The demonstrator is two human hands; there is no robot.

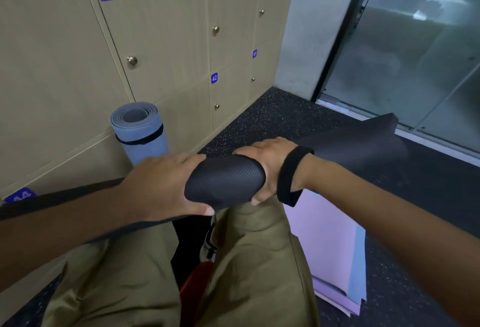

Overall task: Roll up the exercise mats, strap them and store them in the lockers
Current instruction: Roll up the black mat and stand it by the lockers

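A dark ribbed exercise mat (226,181) lies across my lap, curled into a roll in the middle. My left hand (166,186) grips the roll from the left and my right hand (267,165) grips it from the right. A black strap (288,173) loops around my right wrist. The mat's loose end (363,142) sticks out to the right. A blue-grey mat (141,132), rolled and bound with a black strap, stands upright against the beige lockers (161,30), whose doors are closed.
A lilac and light-blue mat (335,243) lies flat on the speckled black floor (280,116) at my right. Locker number plates 38 to 42 show. A glass partition (415,54) stands at the right. My knees in olive trousers fill the foreground.
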